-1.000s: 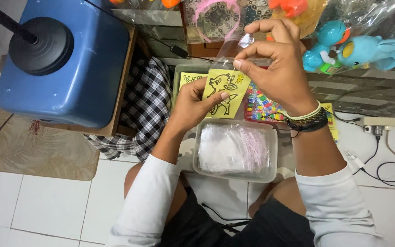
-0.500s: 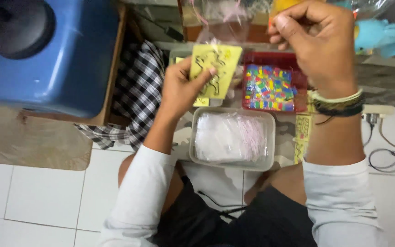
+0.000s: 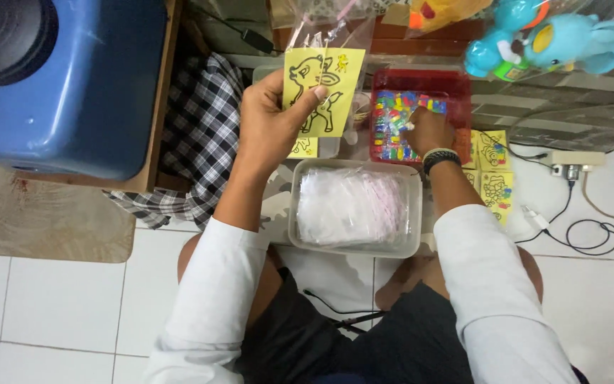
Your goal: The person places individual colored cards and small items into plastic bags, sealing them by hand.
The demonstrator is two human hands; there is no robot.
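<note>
My left hand [image 3: 270, 121] holds up a yellow card with a black deer outline [image 3: 321, 89], which sits inside a clear plastic bag [image 3: 328, 32]. My right hand [image 3: 426, 130] reaches down into a red tray [image 3: 460, 85] full of small colourful pieces [image 3: 390, 121], fingers curled among them; whether it grips one is hidden. In front of both hands, a clear plastic tub [image 3: 355, 210] holds a stack of empty clear bags.
More yellow cards [image 3: 495, 188] lie on the floor right of the red tray. A blue tub [image 3: 72, 78] stands at left beside a checked cloth [image 3: 204, 142]. Blue toy animals [image 3: 548, 43] hang at top right. A power strip [image 3: 573, 160] and cables lie at right.
My right hand left the top of the bag and dropped into the red tray. My left hand kept hold of the bagged card and moved it slightly left.
</note>
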